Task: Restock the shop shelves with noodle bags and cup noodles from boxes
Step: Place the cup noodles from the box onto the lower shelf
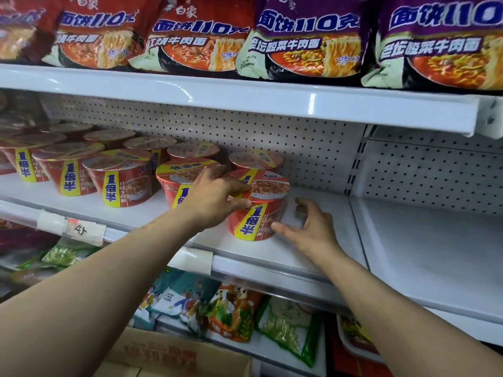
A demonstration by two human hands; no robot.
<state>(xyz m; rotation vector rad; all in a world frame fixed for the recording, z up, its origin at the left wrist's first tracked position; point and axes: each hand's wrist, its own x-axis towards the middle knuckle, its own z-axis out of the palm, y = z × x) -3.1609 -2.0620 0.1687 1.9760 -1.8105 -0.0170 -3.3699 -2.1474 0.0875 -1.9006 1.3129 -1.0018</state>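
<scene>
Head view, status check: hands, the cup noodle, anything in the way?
Left hand pinches front cup noodle at lid rim. Right hand open beside its base. Cup upright on shelf; nothing blocking.

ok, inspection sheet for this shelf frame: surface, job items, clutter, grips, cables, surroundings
Surface: white middle shelf, bare at its right end.
Job's things: front cup upright; more cup noodles to its left; noodle bags on the top shelf; cardboard box below.
Clutter: price tag on the shelf rail; mixed packets underneath.
Grips: left grip holds front cup's rim; right grip open beside its base.
Cables: nothing seen.
Surroundings: pegboard back panel; neighbouring bay on the right.
</scene>
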